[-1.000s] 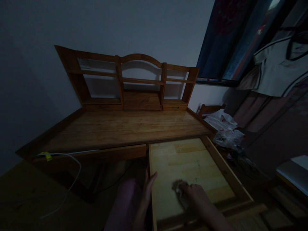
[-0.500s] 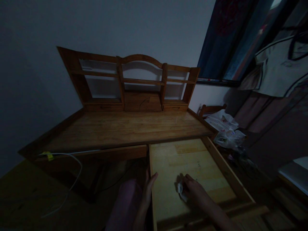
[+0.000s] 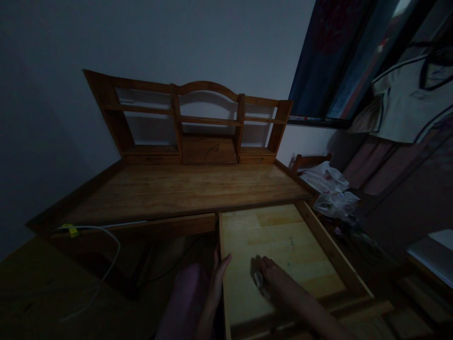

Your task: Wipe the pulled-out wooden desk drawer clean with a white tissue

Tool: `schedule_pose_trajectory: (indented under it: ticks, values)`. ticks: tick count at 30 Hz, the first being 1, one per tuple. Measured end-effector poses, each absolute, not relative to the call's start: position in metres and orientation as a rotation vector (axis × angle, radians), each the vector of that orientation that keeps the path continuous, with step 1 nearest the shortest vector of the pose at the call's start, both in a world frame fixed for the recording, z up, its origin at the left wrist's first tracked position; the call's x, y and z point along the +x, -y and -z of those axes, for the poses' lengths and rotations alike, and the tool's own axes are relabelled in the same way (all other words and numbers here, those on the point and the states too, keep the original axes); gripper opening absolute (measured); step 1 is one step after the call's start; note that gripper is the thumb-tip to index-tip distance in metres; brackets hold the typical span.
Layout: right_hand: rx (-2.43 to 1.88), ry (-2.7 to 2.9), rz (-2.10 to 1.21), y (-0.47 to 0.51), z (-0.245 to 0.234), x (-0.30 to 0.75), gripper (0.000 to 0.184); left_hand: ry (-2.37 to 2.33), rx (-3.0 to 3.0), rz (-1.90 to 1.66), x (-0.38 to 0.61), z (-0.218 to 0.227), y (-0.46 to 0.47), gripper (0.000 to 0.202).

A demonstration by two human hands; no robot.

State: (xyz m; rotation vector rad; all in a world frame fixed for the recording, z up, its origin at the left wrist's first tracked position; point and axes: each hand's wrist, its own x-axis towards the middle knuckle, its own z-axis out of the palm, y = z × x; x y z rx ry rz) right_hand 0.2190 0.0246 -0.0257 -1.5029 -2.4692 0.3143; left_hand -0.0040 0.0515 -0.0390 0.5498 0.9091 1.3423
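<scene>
A wooden drawer is pulled out from the right side of the desk, its pale bottom showing. Pressed against that bottom, my right hand is closed on a crumpled white wipe or cloth; most of it is hidden under the fingers, and whether it is paper or fabric I cannot tell. My left hand lies along the outside of the drawer's left wall, thumb over the top edge and fingers partly hidden.
A wooden shelf unit stands at the desk's back against the wall. From the left front edge hangs a white cable with a yellow tag. Plastic bags lie on a chair at right, below hanging clothes.
My right hand has slid a little to the left over the drawer bottom with the wipe or cloth. The left hand stays at the drawer wall.
</scene>
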Motion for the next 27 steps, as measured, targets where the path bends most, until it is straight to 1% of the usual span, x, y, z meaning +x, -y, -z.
schedule_pose_trajectory:
  ticks: [4, 7, 10, 13, 16, 19, 21, 24, 27]
  values:
    - [-1.555, 2.467, -0.202, -0.054, 0.031, 0.245, 0.057, -0.909, 0.512, -1.323, -0.004, 0.044, -0.055, 0.077]
    - [-1.697, 2.315, -0.327, -0.082, 0.027, 0.273, 0.049, -0.924, 0.505, -1.342, -0.004, 0.045, -0.056, 0.079]
    - [-1.736, 2.229, -0.454, -0.096, 0.018, 0.29, 0.039, -0.915, 0.523, -1.34, -0.004, 0.039, -0.053, 0.075]
    - [-1.632, 2.2, -0.531, -0.09, 0.016, 0.285, 0.031, -0.879, 0.52, -1.343, -0.003, 0.03, -0.05, 0.072]
    - [-1.402, 2.17, -0.736, -0.074, 0.026, 0.267, 0.022, -0.879, 0.477, -1.35, -0.002, 0.026, -0.05, 0.076]
    - [-1.11, 2.202, -0.99, -0.062, 0.036, 0.251, 0.024, -0.864, 0.51, -1.369, -0.002, 0.027, -0.051, 0.075]
    - [-1.001, 2.234, -1.051, -0.06, 0.037, 0.246, 0.026, -0.859, 0.553, -1.386, -0.002, 0.026, -0.05, 0.072]
    - [-1.023, 2.32, -0.961, -0.065, 0.029, 0.244, 0.031, -0.883, 0.56, -1.387, -0.003, 0.025, -0.05, 0.071]
    - [-1.169, 2.308, -0.813, -0.08, 0.018, 0.248, 0.035, -0.9, 0.529, -1.36, -0.003, 0.026, -0.052, 0.078]
